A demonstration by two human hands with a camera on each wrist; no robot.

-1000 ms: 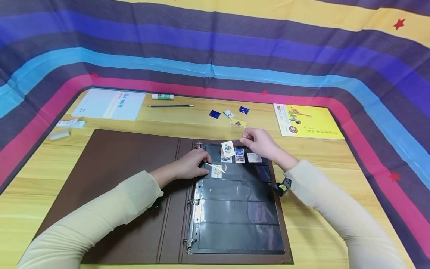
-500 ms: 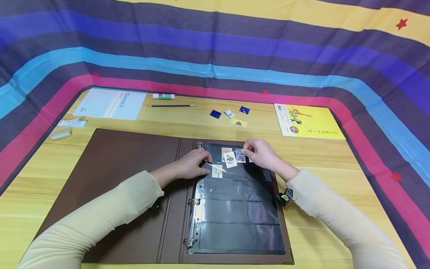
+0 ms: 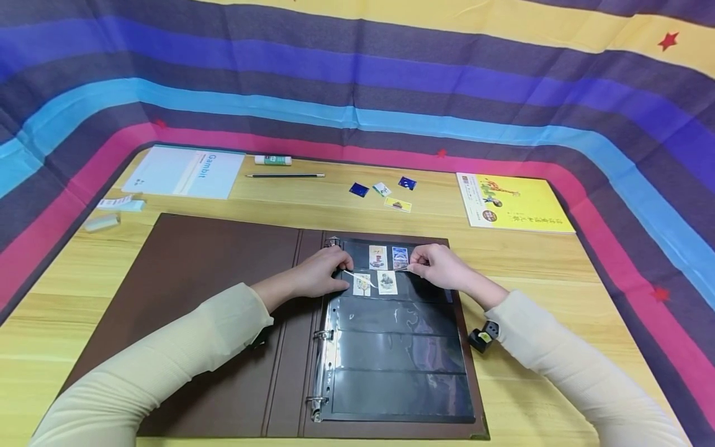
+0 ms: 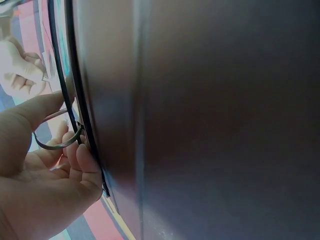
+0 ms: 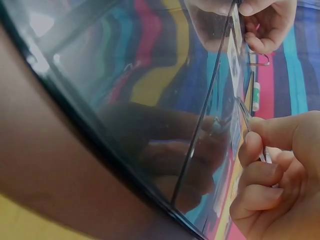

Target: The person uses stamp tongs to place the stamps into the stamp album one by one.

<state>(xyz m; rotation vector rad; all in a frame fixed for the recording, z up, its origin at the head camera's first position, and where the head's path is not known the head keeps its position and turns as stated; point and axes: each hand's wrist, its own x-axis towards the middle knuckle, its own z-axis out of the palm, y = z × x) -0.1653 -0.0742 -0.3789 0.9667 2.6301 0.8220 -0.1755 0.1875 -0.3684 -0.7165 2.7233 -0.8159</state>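
My right hand (image 3: 440, 266) pinches tweezers (image 5: 244, 113), tips at a stamp (image 3: 387, 282) on the black page's (image 3: 399, 354) 2nd row. My left hand (image 3: 315, 273) is at the page's ring side, can't tell its grip. Binder (image 3: 218, 304) open along surface's (image 3: 550, 279) near edge. 4 loose stamps (image 3: 398, 204) toward far edge, yellow book (image 3: 530, 205) far-right corner.

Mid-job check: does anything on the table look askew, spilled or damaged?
Nothing appears spilled or damaged. The only untidy spot is beyond the open album: four loose stamps lie at differing angles on the table, while the stamps visible on the page sit in rough rows.
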